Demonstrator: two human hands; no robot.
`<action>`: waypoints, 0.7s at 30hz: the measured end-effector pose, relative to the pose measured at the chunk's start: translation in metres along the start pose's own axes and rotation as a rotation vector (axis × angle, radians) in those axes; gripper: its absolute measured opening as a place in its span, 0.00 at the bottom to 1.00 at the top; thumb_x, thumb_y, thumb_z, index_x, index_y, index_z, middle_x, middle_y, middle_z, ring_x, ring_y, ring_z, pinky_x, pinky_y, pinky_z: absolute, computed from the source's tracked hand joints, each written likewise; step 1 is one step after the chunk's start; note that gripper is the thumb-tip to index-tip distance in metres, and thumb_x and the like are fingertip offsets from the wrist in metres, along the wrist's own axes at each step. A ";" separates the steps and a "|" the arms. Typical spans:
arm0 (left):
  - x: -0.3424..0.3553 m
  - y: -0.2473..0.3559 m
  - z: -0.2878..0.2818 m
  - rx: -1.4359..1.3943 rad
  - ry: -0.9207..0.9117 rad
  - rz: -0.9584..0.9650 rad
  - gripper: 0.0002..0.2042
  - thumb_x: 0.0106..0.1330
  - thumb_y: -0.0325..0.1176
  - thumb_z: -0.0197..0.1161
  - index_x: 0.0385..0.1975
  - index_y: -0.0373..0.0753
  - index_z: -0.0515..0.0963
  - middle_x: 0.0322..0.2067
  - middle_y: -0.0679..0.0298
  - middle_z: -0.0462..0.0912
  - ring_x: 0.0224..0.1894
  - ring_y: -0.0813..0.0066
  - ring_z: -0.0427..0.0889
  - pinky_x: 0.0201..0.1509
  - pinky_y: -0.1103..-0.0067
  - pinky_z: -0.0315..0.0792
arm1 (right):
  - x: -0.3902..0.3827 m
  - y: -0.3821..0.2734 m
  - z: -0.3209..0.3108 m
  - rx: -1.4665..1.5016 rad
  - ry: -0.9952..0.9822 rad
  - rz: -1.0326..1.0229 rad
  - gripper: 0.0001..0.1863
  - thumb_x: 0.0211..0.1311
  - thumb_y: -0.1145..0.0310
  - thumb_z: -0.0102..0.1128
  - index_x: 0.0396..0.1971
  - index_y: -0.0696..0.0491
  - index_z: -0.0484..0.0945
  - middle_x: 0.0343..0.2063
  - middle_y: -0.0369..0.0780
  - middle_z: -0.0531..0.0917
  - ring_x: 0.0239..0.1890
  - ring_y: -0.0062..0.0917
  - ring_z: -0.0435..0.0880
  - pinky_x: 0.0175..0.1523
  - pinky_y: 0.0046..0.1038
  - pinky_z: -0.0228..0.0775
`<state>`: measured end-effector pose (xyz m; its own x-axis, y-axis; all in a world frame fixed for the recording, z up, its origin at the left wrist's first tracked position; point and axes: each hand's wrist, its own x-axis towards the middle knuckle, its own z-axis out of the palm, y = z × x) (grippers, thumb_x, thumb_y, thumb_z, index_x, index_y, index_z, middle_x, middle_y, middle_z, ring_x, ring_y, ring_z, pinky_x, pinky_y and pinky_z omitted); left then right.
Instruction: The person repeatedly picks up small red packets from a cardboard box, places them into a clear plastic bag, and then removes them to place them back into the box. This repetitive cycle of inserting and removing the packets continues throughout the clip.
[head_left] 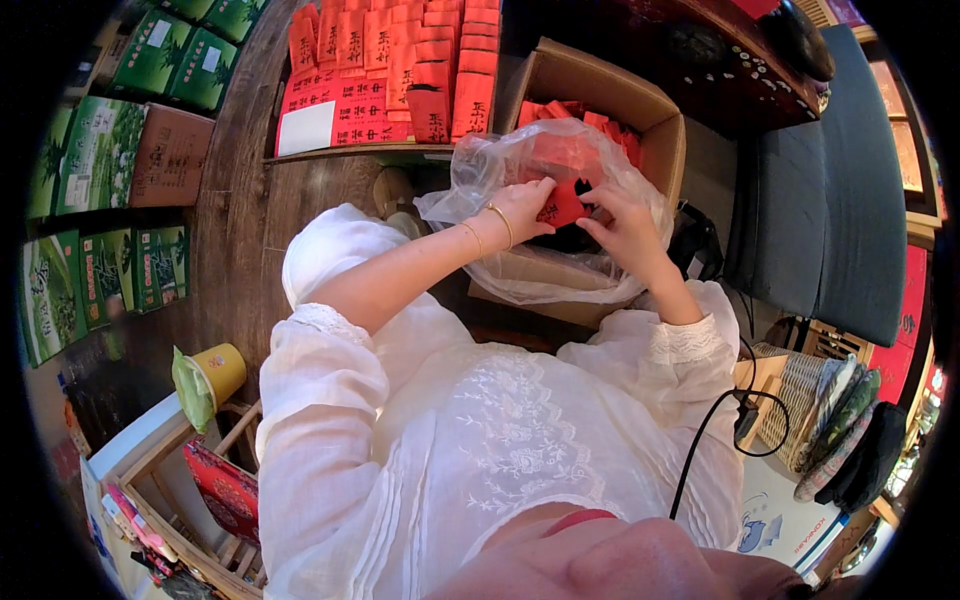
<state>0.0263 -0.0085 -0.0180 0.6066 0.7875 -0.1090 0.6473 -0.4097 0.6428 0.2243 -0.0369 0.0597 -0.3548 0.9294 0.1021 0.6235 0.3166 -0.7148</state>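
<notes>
My left hand (527,205) pinches a small red paper packet (563,205) with black characters, above a clear plastic bag (493,160). Facing it from the other side is my right hand (628,228), its fingers curled close to the packet's edge. A dark, jagged bit shows by those fingertips; I cannot make out what it is. The bag lies open across a cardboard box (665,130). Through the plastic and behind it, several red packets (570,112) lie loose in the box. Dark contents under my hands are hard to make out.
A shallow box of red packets in rows (375,85) stands at the far middle. Green cartons (120,165) line the left side. A dark padded bench (830,190) stands to the right. Near my left arm is a yellow bin (218,370); a black cable (705,425) hangs at right.
</notes>
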 end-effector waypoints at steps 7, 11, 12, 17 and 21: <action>0.002 0.009 -0.004 -0.039 0.012 0.046 0.29 0.50 0.39 0.70 0.50 0.37 0.64 0.41 0.48 0.77 0.46 0.49 0.76 0.48 0.65 0.72 | -0.005 0.007 0.004 -0.016 -0.027 0.023 0.08 0.48 0.76 0.64 0.32 0.58 0.80 0.28 0.44 0.81 0.32 0.37 0.81 0.39 0.31 0.72; 0.002 0.001 0.001 -0.031 0.028 0.042 0.29 0.50 0.36 0.70 0.50 0.36 0.64 0.41 0.48 0.77 0.45 0.49 0.76 0.47 0.65 0.72 | -0.006 0.003 -0.002 0.170 0.075 0.177 0.08 0.51 0.75 0.64 0.33 0.57 0.81 0.26 0.43 0.82 0.28 0.30 0.82 0.34 0.27 0.73; 0.001 -0.002 0.003 -0.023 0.013 0.029 0.29 0.50 0.36 0.70 0.49 0.36 0.64 0.41 0.48 0.77 0.45 0.49 0.76 0.47 0.65 0.72 | -0.006 0.003 -0.005 0.194 0.104 0.191 0.09 0.51 0.75 0.64 0.34 0.57 0.81 0.26 0.42 0.82 0.27 0.28 0.82 0.33 0.26 0.72; 0.000 0.000 0.001 0.011 -0.043 -0.022 0.29 0.49 0.35 0.70 0.49 0.36 0.64 0.41 0.50 0.77 0.46 0.50 0.76 0.48 0.65 0.72 | 0.002 0.007 -0.008 0.053 0.212 0.078 0.10 0.51 0.75 0.65 0.35 0.56 0.82 0.24 0.40 0.81 0.26 0.26 0.81 0.32 0.23 0.72; 0.000 0.006 -0.002 0.066 0.045 0.183 0.28 0.48 0.32 0.70 0.48 0.36 0.64 0.43 0.53 0.75 0.48 0.54 0.75 0.49 0.67 0.72 | 0.002 -0.003 -0.007 -0.135 0.081 0.050 0.09 0.50 0.74 0.65 0.34 0.55 0.82 0.25 0.40 0.81 0.26 0.27 0.81 0.33 0.24 0.71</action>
<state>0.0294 -0.0101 -0.0124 0.6967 0.7162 0.0404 0.5578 -0.5763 0.5972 0.2263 -0.0346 0.0670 -0.2672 0.9551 0.1279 0.7290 0.2872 -0.6214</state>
